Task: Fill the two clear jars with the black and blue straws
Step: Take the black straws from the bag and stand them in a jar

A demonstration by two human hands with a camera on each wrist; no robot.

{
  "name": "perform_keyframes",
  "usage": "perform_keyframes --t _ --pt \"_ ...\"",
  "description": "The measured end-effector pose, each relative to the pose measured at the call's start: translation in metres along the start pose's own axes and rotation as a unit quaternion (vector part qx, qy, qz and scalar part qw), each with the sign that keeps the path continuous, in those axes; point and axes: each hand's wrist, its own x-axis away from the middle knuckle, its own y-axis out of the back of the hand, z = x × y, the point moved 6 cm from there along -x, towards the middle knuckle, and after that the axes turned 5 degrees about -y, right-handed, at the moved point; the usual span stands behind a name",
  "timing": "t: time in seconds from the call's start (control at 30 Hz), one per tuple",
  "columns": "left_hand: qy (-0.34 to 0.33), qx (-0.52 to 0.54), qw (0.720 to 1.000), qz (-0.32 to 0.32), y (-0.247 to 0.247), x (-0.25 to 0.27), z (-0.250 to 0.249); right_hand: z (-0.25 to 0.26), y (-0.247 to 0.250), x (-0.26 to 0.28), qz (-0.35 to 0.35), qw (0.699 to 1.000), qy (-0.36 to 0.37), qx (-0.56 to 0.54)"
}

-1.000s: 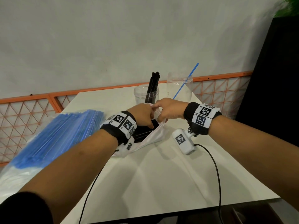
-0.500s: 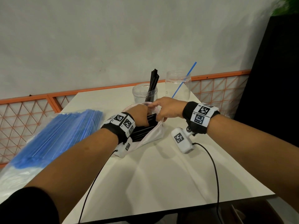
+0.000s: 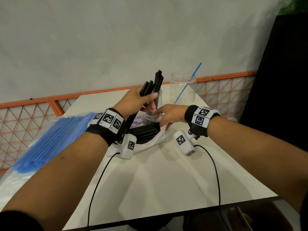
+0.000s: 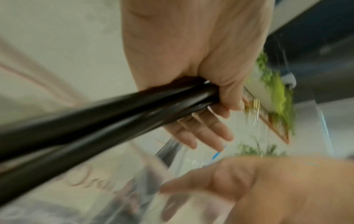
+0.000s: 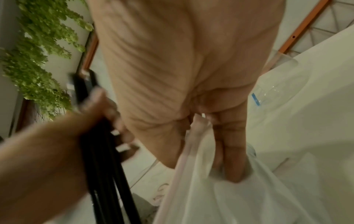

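White surface (image 3: 166,172) runs from the near edge to an orange lattice railing (image 3: 33,120), with a plain grey wall behind. A dark panel (image 3: 283,80) stands at right, green foliage at its top corner.

Far end of the surface: two clear jars. The left jar (image 3: 159,97) is mostly hidden behind the left hand and has black straws (image 3: 158,80) standing in it. The right jar (image 3: 182,88) holds one blue straw (image 3: 188,83), leaning right.

A bag of blue straws (image 3: 50,137) lies at left, partly off the surface edge. A clear plastic bag (image 3: 150,137) of black straws lies between the wrists.

Left hand (image 3: 138,102) is raised above the bag, fingers wrapped round a bundle of black straws (image 3: 147,88) just in front of the left jar. Right hand (image 3: 171,114) is low at the bag mouth, fingers pinching the plastic.

Both wrists carry black bands with square printed markers and white camera pods, cables trailing toward the near edge.

Left wrist view, blurred: thumb and palm clamp the black bundle (image 4: 114,118), other fingers (image 4: 206,131) extended beneath it; the head view hides this. Right wrist view shows bag film (image 5: 229,189) gathered between curled fingers (image 5: 233,151), and more foliage (image 5: 38,60) on a wall that the head view barely catches.
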Motion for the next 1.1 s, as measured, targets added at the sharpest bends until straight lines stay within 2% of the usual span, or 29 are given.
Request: perform_keyframes --t 0.17,0.33,0.43,0.6,0.7,0.77,1.0,1.1 --pt "-0.08 0.181 0.979 -0.044 0.004 0.003 -0.047 -0.002 -0.005 0.0 -0.004 1.0 -0.012 0.004" --pt "-0.108 0.277 0.955 0.003 -0.014 0.012 -0.078 -0.001 -0.007 0.0 0.002 1.0 -0.009 0.004" --pt "-0.094 0.282 0.954 0.04 -0.033 0.019 -0.074 0.003 -0.009 0.003 0.006 1.0 0.002 0.017" --pt "-0.052 0.253 0.965 0.05 -0.054 0.036 -0.037 0.002 -0.012 0.005 -0.002 1.0 -0.001 -0.005" --pt "-0.038 0.246 0.967 0.055 -0.062 0.043 -0.017 0.0 -0.007 0.011 -0.029 0.997 -0.014 -0.068" --pt "-0.038 0.238 0.969 0.055 -0.064 0.046 -0.009 -0.002 -0.002 0.014 -0.051 0.996 -0.018 -0.066" --pt "-0.014 0.213 0.975 0.064 -0.065 0.047 0.001 -0.008 0.006 0.01 -0.065 0.997 -0.037 -0.017" --pt "-0.018 0.199 0.978 0.06 -0.059 0.042 -0.012 -0.003 -0.003 0.008 -0.041 0.998 -0.027 -0.05"
